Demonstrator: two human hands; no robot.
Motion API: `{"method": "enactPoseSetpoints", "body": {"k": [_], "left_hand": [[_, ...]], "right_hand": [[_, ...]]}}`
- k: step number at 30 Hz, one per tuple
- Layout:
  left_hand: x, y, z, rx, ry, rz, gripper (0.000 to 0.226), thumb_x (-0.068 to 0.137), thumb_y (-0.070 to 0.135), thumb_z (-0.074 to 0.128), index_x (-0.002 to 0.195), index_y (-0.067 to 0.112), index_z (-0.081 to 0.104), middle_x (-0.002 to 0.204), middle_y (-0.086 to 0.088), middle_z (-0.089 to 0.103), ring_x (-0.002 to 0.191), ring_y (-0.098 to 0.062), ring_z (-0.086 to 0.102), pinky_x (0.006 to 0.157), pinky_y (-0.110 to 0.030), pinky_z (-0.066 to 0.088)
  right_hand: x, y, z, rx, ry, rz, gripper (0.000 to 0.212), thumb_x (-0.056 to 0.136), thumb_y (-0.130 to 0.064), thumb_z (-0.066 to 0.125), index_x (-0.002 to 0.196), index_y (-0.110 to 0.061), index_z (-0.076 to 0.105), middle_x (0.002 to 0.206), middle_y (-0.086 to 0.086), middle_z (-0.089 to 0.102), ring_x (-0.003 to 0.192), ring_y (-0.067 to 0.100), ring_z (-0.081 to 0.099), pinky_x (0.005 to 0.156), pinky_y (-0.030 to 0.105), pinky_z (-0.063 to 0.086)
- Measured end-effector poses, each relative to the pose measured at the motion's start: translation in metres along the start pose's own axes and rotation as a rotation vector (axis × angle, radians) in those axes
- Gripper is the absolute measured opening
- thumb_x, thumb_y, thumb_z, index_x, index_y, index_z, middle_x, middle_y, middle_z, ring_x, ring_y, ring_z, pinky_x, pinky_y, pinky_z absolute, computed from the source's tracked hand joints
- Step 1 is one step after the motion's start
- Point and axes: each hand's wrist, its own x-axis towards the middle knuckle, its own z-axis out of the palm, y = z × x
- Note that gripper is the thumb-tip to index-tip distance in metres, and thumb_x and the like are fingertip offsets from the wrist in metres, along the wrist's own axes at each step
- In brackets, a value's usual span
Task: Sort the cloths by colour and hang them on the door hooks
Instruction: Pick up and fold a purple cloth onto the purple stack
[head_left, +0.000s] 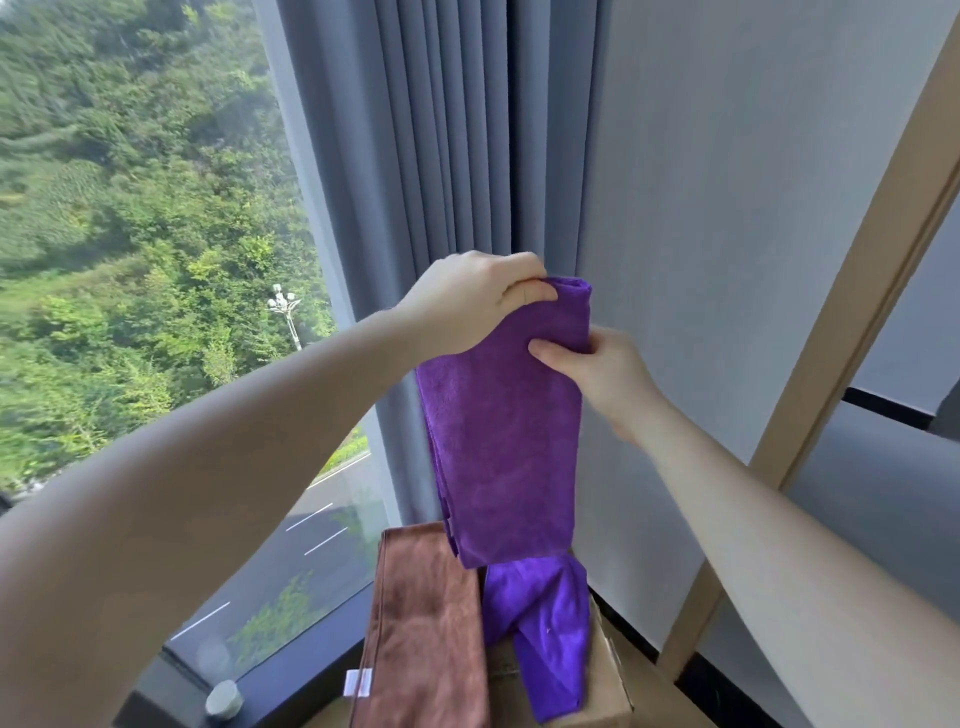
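Our left hand (467, 299) and right hand (602, 376) both clamp the purple cloth (501, 441), gripping its top. It hangs above a brown cloth (426, 634) on a cardboard box (605, 670).

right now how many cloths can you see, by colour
purple cloths: 2, one held up in both hands, one lying on the cardboard box
brown cloths: 1, folded, lying beside the purple one
total: 3 cloths
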Motion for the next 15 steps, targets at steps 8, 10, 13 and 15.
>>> {"method": "enactPoseSetpoints", "body": {"k": [8, 10, 13, 15], "left_hand": [[-0.068, -0.037, 0.003, 0.151, -0.44, -0.217, 0.068, 0.071, 0.055, 0.081, 0.129, 0.037, 0.048, 0.098, 0.011, 0.063, 0.087, -0.023, 0.06, 0.08, -0.038, 0.053], [-0.088, -0.045, 0.015, 0.189, -0.475, -0.272, 0.03, 0.077, 0.044, 0.077, 0.092, 0.031, 0.056, 0.083, 0.008, 0.061, 0.083, -0.025, 0.06, 0.076, -0.039, 0.055], [-0.117, -0.056, 0.029, 0.057, -0.368, -0.364, 0.031, 0.083, 0.027, 0.072, 0.067, 0.023, 0.046, 0.066, 0.005, 0.052, 0.069, -0.025, 0.051, 0.06, -0.032, 0.043], [-0.137, -0.059, 0.038, -0.187, -0.207, -0.445, 0.021, 0.084, 0.018, 0.072, 0.071, 0.016, 0.055, 0.064, 0.002, 0.052, 0.063, -0.018, 0.046, 0.057, -0.031, 0.036]], "right_hand": [[-0.011, 0.029, 0.032, -0.068, -0.03, 0.034, 0.006, 0.087, -0.022, 0.081, 0.09, -0.027, 0.08, 0.091, -0.003, 0.08, 0.086, 0.016, 0.075, 0.086, 0.043, 0.062], [-0.021, 0.043, 0.035, -0.07, -0.034, 0.057, 0.008, 0.088, -0.02, 0.08, 0.089, -0.028, 0.08, 0.09, -0.006, 0.079, 0.083, 0.012, 0.073, 0.086, 0.041, 0.061], [-0.035, 0.06, 0.039, -0.051, -0.018, 0.097, 0.01, 0.088, -0.018, 0.08, 0.086, -0.028, 0.079, 0.086, -0.008, 0.078, 0.078, 0.007, 0.07, 0.081, 0.037, 0.06], [-0.043, 0.067, 0.041, -0.017, 0.014, 0.106, 0.009, 0.087, -0.018, 0.081, 0.084, -0.026, 0.079, 0.086, -0.009, 0.078, 0.077, 0.007, 0.069, 0.08, 0.035, 0.058]]}}
